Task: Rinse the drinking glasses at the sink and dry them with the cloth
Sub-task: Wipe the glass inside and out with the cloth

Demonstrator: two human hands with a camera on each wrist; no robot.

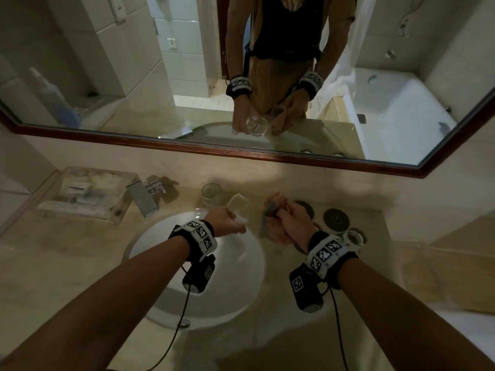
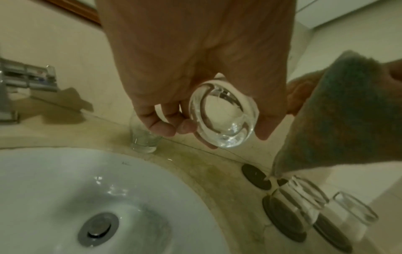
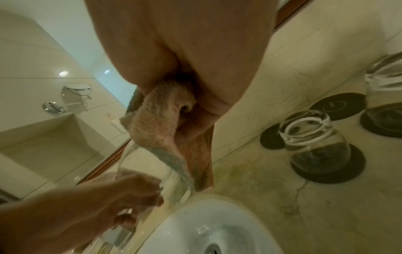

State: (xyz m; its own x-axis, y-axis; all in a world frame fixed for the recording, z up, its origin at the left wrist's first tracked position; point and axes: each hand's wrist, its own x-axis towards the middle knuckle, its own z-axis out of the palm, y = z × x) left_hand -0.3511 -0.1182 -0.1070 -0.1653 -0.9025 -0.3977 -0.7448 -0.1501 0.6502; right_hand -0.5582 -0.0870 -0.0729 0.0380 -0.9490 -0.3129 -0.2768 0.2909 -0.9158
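Head view: glass tilted, mouth toward mirror

Bare forearms, each with a black wrist strap faced by a white band of black-and-white square code markers. Under each wrist hangs a black box-shaped camera unit with its own marker and a thin black cable. The mirror shows a black vest over a tan top.

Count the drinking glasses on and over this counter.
4. One glass in the left hand, one upright behind the sink, two upside down on coasters at the right. Others may hide behind the arms.
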